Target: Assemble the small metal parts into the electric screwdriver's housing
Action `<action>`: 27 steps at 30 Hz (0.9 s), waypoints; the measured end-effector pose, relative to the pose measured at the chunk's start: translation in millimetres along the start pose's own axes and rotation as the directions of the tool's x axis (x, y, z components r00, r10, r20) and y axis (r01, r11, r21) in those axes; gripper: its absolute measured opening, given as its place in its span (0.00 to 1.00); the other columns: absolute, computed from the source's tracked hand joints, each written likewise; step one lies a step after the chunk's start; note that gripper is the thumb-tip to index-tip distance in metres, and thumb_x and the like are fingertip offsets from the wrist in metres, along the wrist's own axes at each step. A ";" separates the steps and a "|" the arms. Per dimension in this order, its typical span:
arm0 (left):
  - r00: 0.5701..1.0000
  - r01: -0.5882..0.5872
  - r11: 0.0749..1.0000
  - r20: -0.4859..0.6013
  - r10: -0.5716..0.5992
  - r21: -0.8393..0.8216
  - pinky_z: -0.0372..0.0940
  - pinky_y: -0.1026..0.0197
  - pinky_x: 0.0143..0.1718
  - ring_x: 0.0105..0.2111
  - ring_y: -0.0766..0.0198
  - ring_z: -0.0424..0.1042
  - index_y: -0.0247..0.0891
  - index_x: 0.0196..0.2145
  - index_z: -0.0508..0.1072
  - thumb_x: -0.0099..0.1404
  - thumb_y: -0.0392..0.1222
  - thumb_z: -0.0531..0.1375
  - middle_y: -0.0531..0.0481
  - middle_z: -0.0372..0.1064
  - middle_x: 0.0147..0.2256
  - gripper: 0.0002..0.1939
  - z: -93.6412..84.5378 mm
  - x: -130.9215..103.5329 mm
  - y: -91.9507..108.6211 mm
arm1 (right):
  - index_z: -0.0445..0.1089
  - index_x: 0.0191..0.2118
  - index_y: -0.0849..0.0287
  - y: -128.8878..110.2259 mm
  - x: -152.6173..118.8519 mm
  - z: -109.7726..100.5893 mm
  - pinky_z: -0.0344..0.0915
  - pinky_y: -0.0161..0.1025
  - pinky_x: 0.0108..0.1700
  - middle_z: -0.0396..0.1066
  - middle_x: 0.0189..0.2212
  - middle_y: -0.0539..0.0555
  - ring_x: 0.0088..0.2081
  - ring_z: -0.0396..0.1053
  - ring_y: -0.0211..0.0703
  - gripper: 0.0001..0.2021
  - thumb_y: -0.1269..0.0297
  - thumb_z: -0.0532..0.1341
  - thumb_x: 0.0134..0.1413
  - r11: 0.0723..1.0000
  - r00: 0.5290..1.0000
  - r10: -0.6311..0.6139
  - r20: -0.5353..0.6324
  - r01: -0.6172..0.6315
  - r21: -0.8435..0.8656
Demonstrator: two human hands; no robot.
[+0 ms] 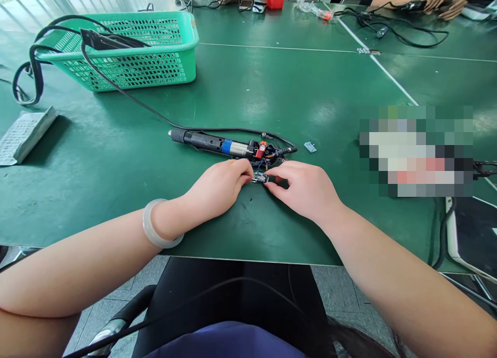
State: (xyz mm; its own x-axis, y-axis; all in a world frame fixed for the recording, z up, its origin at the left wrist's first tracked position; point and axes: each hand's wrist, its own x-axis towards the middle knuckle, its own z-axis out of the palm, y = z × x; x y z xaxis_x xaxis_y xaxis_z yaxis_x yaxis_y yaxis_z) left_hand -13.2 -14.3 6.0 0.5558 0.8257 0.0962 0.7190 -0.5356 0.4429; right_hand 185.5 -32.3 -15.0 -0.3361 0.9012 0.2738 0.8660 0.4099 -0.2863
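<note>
Between my fingertips is a small circuit board (260, 177), just in front of an opened handheld electric tool. My left hand (219, 187) pinches the board's left end. My right hand (305, 188) has thumb and fingers closed on its right end. Thin wires run from the board up to the opened tool (235, 146), a black cylinder lying on the green table, with a knurled tip at the left, a silver motor with a blue band, and a red part near the right end. A black cable leaves its right end and loops back left.
A green plastic basket (128, 62) with black cables stands at the back left, near a pale paper packet (27, 135). A small light-coloured piece (310, 147) lies right of the tool. A pixelated patch covers things at right. Other people's hands work across the table (272, 94).
</note>
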 end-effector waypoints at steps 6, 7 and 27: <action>0.997 0.006 0.994 -0.072 -0.013 -0.105 0.62 0.62 0.34 0.31 0.63 0.70 0.38 0.41 0.67 0.65 0.33 0.52 0.52 0.72 0.33 0.08 5.3 7.4 0.7 | 0.76 0.38 0.55 -1.1 0.1 0.8 0.59 0.37 0.30 0.73 0.30 0.49 0.32 0.70 0.40 0.07 0.64 0.63 0.53 1.000 1.000 -0.012 0.008 0.012 -0.015; 0.997 0.000 0.994 -0.076 -0.008 -0.105 0.62 0.62 0.34 0.31 0.64 0.70 0.38 0.42 0.66 0.65 0.32 0.51 0.52 0.72 0.32 0.08 6.1 8.5 1.2 | 0.76 0.38 0.55 -1.1 0.0 1.0 0.59 0.37 0.30 0.73 0.30 0.49 0.32 0.70 0.40 0.07 0.64 0.63 0.53 1.000 1.000 -0.015 0.005 0.015 -0.018; 0.992 -0.084 0.955 -0.068 0.107 0.286 0.62 0.62 0.31 0.30 0.59 0.73 0.37 0.47 0.60 0.67 0.33 0.49 0.49 0.71 0.30 0.10 8.8 7.0 8.7 | 0.76 0.37 0.55 -4.3 -2.4 4.3 0.59 0.38 0.29 0.75 0.31 0.50 0.33 0.71 0.42 0.07 0.63 0.60 0.56 0.992 0.996 -0.078 -0.032 0.074 -0.102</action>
State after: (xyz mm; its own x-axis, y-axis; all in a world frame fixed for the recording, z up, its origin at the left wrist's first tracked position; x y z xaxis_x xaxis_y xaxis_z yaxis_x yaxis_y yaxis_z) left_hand 0.6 -14.8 2.7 0.6000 0.7736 0.2037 0.7591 -0.6309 0.1602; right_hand 181.0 -35.7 -18.3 -0.3902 0.8617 0.3244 0.8720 0.4590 -0.1702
